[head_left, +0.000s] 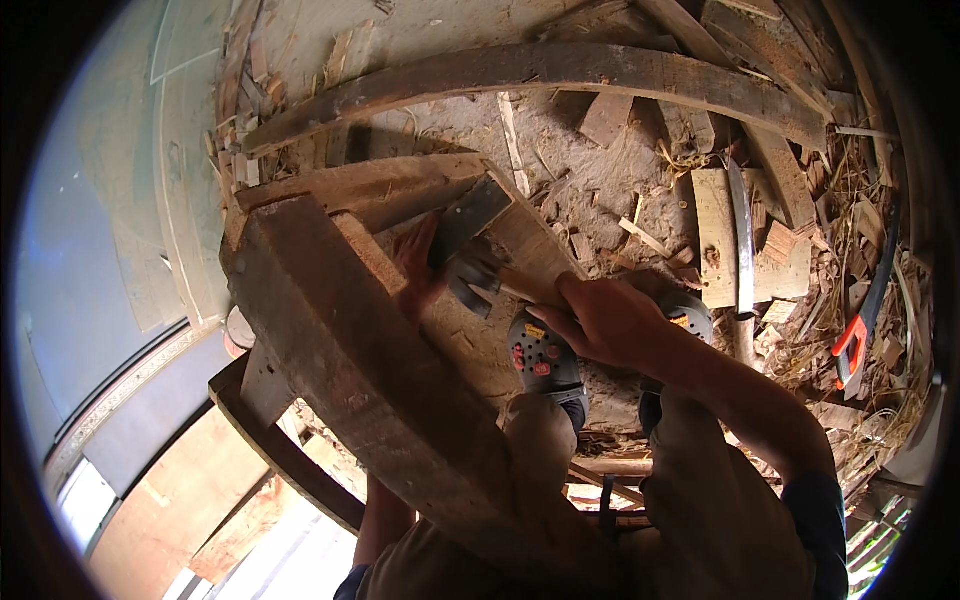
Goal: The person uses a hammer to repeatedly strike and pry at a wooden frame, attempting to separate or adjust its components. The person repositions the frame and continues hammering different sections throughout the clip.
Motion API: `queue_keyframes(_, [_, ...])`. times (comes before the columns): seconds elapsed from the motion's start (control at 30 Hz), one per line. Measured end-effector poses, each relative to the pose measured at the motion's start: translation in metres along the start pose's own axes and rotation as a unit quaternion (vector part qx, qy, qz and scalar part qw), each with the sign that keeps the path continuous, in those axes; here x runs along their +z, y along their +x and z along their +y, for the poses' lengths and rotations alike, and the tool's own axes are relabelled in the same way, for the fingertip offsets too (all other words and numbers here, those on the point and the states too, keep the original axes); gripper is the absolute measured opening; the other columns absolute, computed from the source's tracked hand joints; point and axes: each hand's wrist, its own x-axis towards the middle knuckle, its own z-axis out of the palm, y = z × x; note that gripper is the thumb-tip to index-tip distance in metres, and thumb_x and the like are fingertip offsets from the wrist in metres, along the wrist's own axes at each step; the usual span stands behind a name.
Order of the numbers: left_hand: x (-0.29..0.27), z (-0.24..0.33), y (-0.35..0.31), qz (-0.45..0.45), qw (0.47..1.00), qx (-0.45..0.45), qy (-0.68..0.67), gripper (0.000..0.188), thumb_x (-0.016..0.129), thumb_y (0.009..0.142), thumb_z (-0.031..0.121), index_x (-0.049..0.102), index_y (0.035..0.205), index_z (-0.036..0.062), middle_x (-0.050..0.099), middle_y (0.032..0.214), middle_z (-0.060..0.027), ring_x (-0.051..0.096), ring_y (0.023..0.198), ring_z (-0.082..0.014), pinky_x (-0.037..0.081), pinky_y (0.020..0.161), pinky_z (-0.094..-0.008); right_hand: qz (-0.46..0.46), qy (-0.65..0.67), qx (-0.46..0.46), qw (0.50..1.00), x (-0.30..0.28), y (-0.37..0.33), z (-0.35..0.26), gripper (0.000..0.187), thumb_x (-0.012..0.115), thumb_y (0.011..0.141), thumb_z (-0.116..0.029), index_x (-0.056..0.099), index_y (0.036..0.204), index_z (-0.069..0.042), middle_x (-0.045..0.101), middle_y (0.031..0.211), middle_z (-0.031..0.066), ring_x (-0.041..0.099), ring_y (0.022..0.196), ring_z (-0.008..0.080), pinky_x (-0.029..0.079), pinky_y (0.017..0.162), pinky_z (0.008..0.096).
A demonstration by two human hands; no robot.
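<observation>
My right hand point(615, 318) is closed round the pale wooden handle of a hammer point(472, 278). The dark hammer head is beside a dark flat plate point(468, 218), within the angle of a heavy wooden frame point(350, 320). Partly hidden behind the frame's thick beam, my left hand point(418, 262) has its fingers against the plate's edge and seems to hold it. The beam slants from the upper left down towards my lap. Another timber point(390, 185) joins it at the far end, and a board point(530, 235) runs from there towards my right hand.
A long curved beam point(560, 68) lies across the far side. To the right are a long curved blade point(743, 235) on a pale board point(715, 230) and a handsaw point(853, 350) with an orange handle. Wood chips and offcuts litter the floor round my dark clogs point(548, 355).
</observation>
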Motion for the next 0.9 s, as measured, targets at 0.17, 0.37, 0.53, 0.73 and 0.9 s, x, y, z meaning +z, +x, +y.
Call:
queue_keyframes(0.17, [-0.001, -0.001, 0.006, -0.105, 0.992, -0.071, 0.013, 0.080, 0.084, 0.078, 0.034, 0.049, 0.145, 0.0087, 0.058, 0.137, -0.0157, 0.053, 0.129, -0.0345, 0.044, 0.107, -0.0437, 0.014, -0.014, -0.012, 1.000, -0.002, 0.021, -0.021, 0.040, 0.057, 0.101, -0.040, 0.056, 0.097, -0.001, 0.065, 0.066, 0.0179, 0.067, 0.060, 0.0394, 0.053, 0.055, 0.0510])
queue_keyframes(0.37, [0.006, -0.004, 0.000, -0.063, 0.996, -0.032, 0.050, 0.080, 0.085, 0.077, 0.033, 0.049, 0.144, 0.0090, 0.059, 0.134, -0.0162, 0.055, 0.126, -0.0353, 0.045, 0.105, -0.0441, 0.007, -0.022, -0.034, 0.999, -0.007, 0.035, -0.039, 0.039, 0.057, 0.102, -0.039, 0.054, 0.096, -0.001, 0.064, 0.063, 0.0152, 0.066, 0.056, 0.0378, 0.052, 0.050, 0.0503])
queue_keyframes(0.53, [0.013, -0.011, -0.006, -0.041, 0.996, -0.013, 0.084, 0.080, 0.085, 0.076, 0.032, 0.049, 0.144, 0.0092, 0.060, 0.131, -0.0166, 0.056, 0.123, -0.0359, 0.046, 0.104, -0.0443, -0.009, -0.072, -0.013, 0.997, -0.012, 0.042, -0.023, 0.039, 0.058, 0.101, -0.040, 0.054, 0.099, -0.001, 0.065, 0.065, 0.0155, 0.068, 0.059, 0.0384, 0.053, 0.053, 0.0520])
queue_keyframes(0.73, [0.028, -0.018, -0.005, -0.019, 0.995, -0.009, 0.101, 0.080, 0.085, 0.075, 0.031, 0.049, 0.143, 0.0095, 0.061, 0.129, -0.0171, 0.058, 0.120, -0.0367, 0.047, 0.102, -0.0446, 0.004, -0.046, -0.058, 0.997, -0.013, 0.043, -0.020, 0.041, 0.059, 0.100, -0.040, 0.054, 0.097, 0.000, 0.064, 0.064, 0.0171, 0.068, 0.060, 0.0385, 0.053, 0.052, 0.0510])
queue_keyframes(0.9, [0.026, -0.033, -0.012, 0.003, 0.993, -0.014, 0.119, 0.080, 0.086, 0.074, 0.031, 0.049, 0.142, 0.0097, 0.062, 0.126, -0.0175, 0.059, 0.117, -0.0373, 0.049, 0.101, -0.0449, 0.003, -0.066, -0.053, 0.996, -0.018, 0.043, -0.023, 0.040, 0.059, 0.100, -0.040, 0.055, 0.095, 0.000, 0.064, 0.063, 0.0170, 0.067, 0.057, 0.0380, 0.053, 0.051, 0.0499])
